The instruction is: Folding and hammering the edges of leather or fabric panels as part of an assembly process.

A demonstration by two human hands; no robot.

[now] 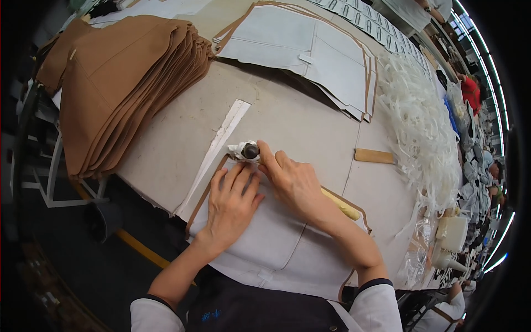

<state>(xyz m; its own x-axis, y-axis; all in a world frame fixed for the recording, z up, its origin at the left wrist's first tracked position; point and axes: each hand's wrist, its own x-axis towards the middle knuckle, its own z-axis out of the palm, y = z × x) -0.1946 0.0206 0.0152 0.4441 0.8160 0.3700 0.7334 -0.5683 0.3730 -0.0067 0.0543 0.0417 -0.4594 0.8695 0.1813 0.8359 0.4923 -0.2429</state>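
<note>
A pale fabric panel with brown edges (271, 238) lies in front of me at the table's near edge. My left hand (232, 202) rests flat on its upper left part, fingers stretched toward the far corner. Closed round a hammer (250, 151) is my right hand (290, 180). The hammer has a dark round end with white wrapping about it. A yellow handle end (341, 203) shows beyond my right wrist, and my hand hides the middle. The hammer's head sits at the panel's far left corner, just past my left fingertips; whether it touches cannot be seen.
Stacked brown panels (121, 83) hang over the table's left edge. More white-backed panels (293, 44) lie at the far side. Right of me are a wooden-handled tool (374, 156), a heap of translucent strips (420, 127) and a white bottle (448, 261). A white strip (221, 138) runs along the tabletop.
</note>
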